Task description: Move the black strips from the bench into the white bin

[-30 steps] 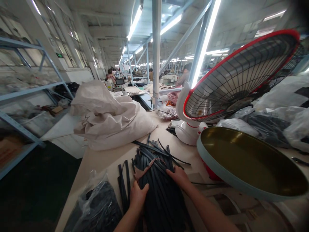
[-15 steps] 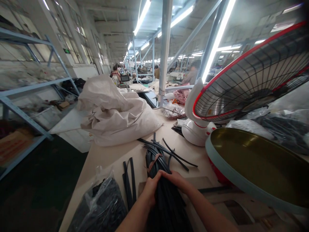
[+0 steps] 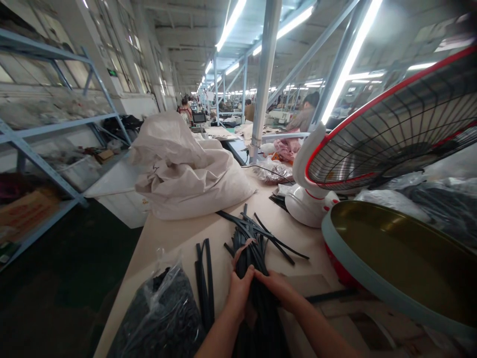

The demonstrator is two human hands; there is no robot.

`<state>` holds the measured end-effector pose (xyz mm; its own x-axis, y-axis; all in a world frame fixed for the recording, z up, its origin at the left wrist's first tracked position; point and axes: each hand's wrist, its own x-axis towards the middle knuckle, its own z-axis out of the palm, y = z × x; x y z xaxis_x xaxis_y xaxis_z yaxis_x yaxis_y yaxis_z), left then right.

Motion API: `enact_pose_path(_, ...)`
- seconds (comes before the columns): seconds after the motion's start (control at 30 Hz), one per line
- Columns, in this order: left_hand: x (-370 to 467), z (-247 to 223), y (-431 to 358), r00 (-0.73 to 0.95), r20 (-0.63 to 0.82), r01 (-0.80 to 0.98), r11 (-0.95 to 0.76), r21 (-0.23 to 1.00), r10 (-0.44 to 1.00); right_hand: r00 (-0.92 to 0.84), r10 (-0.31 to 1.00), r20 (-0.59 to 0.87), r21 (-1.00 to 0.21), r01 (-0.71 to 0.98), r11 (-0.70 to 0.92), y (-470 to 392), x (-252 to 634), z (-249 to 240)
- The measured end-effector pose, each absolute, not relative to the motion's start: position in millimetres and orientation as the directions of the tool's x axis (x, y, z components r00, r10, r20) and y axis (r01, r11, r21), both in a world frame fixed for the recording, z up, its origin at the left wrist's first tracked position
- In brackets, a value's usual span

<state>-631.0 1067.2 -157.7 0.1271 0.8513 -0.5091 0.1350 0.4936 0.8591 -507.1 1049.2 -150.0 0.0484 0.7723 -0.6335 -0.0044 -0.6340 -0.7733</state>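
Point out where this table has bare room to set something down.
Bare table shows between the white sack and the clear bag of black pieces, left of the loose pair of strips. A smaller patch lies between the strip bundle and the fan base. The right side is crowded by the round tin lid and bags.

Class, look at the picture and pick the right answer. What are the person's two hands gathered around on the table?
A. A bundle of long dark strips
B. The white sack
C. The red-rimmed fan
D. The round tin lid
A. The left hand and right hand close together around the bundle of dark strips, while the white sack, fan and round tin lid lie untouched farther off.
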Motion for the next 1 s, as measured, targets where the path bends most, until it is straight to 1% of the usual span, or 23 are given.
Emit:
enact_pose_path(0.07,-631,-152,1064,0.204,-0.535,0.008,0.545,0.838,0.82,-0.015,0.749,-0.662,-0.747,-0.062,-0.662,1043,-508,-147)
enact_pose_path(0.1,-632,-148,1062,0.251,-0.561,-0.063,0.592,0.804,0.789,-0.044,0.736,-0.675,-0.731,-0.089,-0.676,1040,-509,-147)
enact_pose_path(0.17,-636,-142,1056,0.358,-0.609,-0.191,0.694,0.694,0.708,-0.1,0.718,-0.689,-0.703,-0.152,-0.695,1033,-510,-144)
enact_pose_path(0.23,-639,-135,1049,0.43,-0.632,-0.252,0.758,0.602,0.645,-0.143,0.715,-0.684,-0.68,-0.231,-0.696,1026,-511,-139)
enact_pose_path(0.3,-640,-128,1041,0.451,-0.621,-0.26,0.76,0.596,0.641,-0.169,0.731,-0.661,-0.665,-0.318,-0.675,1018,-513,-130)
enact_pose_path(0.37,-638,-119,1035,0.445,-0.596,-0.269,0.734,0.623,0.668,-0.166,0.759,-0.629,-0.665,-0.39,-0.636,1009,-516,-116)
enact_pose_path(0.47,-636,-100,1029,0.427,-0.535,-0.276,0.668,0.691,0.729,-0.122,0.817,-0.564,-0.705,-0.444,-0.553,997,-519,-94)
enact_pose_path(0.57,-637,-66,1020,0.402,-0.451,-0.246,0.568,0.785,0.797,-0.048,0.88,-0.473,-0.786,-0.427,-0.446,986,-522,-66)
enact_pose_path(0.7,-640,-10,1000,0.405,-0.21,-0.233,0.323,0.917,0.89,0.037,0.957,-0.287,-0.908,-0.329,-0.26,966,-521,-13)
enact_pose_path(0.8,-645,15,983,0.393,-0.067,-0.184,0.15,0.971,0.917,0.031,0.991,-0.132,-0.961,-0.248,-0.12,949,-514,21)
enact_pose_path(0.87,-650,15,973,0.409,-0.024,-0.118,0.079,0.99,0.912,0.029,0.998,-0.061,-0.974,-0.222,-0.053,937,-509,28)
enact_pose_path(0.93,-654,1,963,0.519,0.01,-0.011,-0.005,1.0,0.855,0.013,1.0,-0.024,-0.976,-0.217,-0.02,924,-504,19)
enact_pose_path(1.0,-655,-24,955,0.615,-0.009,0.122,-0.084,0.989,0.789,-0.004,1.0,-0.023,-0.98,-0.196,-0.023,912,-502,-3)
